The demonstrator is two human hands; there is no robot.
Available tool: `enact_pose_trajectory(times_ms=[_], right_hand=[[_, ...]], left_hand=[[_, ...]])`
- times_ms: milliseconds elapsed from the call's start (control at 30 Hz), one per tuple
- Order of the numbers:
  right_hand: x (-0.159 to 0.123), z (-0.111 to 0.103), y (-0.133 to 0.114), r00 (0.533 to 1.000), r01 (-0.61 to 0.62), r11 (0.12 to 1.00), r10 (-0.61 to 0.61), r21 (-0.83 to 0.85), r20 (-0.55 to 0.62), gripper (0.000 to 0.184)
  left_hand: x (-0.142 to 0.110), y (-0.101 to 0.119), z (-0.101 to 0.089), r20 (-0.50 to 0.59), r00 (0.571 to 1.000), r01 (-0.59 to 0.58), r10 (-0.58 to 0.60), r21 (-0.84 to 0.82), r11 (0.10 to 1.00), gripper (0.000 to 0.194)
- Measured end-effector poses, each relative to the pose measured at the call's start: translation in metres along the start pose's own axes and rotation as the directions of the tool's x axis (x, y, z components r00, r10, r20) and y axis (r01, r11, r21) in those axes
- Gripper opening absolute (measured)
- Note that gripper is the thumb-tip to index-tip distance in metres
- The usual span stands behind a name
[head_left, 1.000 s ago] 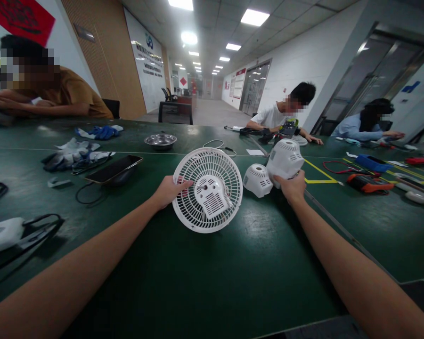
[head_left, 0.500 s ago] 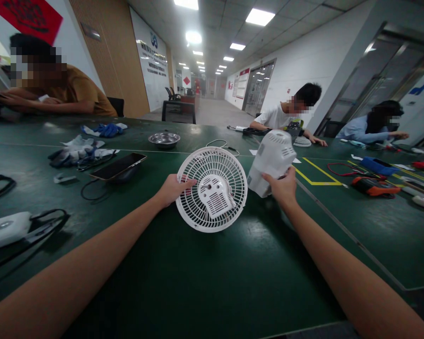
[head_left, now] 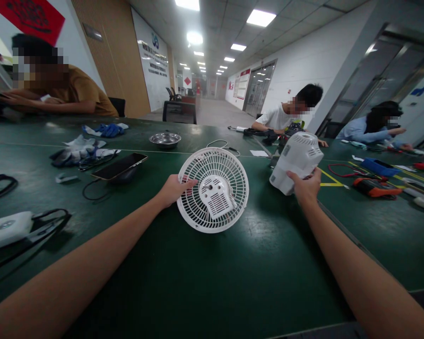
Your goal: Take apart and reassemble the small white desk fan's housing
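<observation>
In the middle of the head view is a white fan grille [head_left: 188, 213], round and slatted, with a vented motor cover [head_left: 217, 197] at its hub. My left hand [head_left: 173, 189] grips the grille's left rim, thumb on the near side and fingers behind it. To the right, my right hand [head_left: 306, 184] is closed around the lower right side of a white plastic housing [head_left: 292, 162], which is tilted and has vent slots near its top. The housing and the grille are apart. A thin white cable [head_left: 217, 142] lies behind the grille.
At left are a phone [head_left: 122, 166], work gloves [head_left: 76, 151] and a white device [head_left: 9, 230] with a black cord. A metal bowl [head_left: 165, 139] stands farther back. An orange multimeter [head_left: 376, 187] lies at right. Several people sit across the table [head_left: 183, 282].
My right hand has carried the white housing to the right, away from the grille. My left hand and the fan grille have stayed nearly still.
</observation>
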State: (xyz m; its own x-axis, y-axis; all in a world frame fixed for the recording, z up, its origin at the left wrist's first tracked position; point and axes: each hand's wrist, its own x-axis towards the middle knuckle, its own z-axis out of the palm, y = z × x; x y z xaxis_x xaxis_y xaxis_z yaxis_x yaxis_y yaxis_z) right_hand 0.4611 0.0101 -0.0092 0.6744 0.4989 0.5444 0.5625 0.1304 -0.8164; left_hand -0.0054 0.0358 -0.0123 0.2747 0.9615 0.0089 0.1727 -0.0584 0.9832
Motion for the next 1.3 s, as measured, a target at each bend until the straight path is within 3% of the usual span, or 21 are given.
enact_pose_trajectory(times_ms=[200,333,500,700,967,1300], right_hand=[[0.011,-0.005,0.02,0.999,0.026,1.0,-0.026,-0.001,0.019,0.081],[0.01,-0.006,0.009,0.996,0.07,0.997,-0.072,-0.04,-0.049,0.089],[0.013,-0.008,0.001,0.978,0.167,0.983,-0.175,-0.081,-0.111,0.077],[0.01,-0.009,-0.007,0.979,0.177,0.983,-0.17,0.052,-0.114,0.072],[0.009,-0.008,-0.013,0.978,0.203,0.961,-0.19,0.186,-0.088,0.083],[0.0,-0.014,-0.031,0.967,0.229,0.973,-0.224,0.029,-0.118,0.073]], left_hand=[[0.002,-0.001,0.0,-0.012,1.0,0.0,0.0,0.011,1.0,0.024],[0.001,-0.001,0.0,-0.012,1.0,0.0,0.0,-0.005,1.0,0.025],[0.003,-0.004,0.0,-0.021,1.0,-0.009,0.009,0.003,1.0,0.023],[0.004,-0.005,0.0,-0.025,1.0,0.002,-0.002,-0.006,1.0,0.024],[0.0,0.0,0.0,-0.003,1.0,0.007,-0.007,-0.006,1.0,0.025],[-0.004,0.006,0.003,-0.036,0.999,0.014,-0.015,-0.014,1.0,0.022]])
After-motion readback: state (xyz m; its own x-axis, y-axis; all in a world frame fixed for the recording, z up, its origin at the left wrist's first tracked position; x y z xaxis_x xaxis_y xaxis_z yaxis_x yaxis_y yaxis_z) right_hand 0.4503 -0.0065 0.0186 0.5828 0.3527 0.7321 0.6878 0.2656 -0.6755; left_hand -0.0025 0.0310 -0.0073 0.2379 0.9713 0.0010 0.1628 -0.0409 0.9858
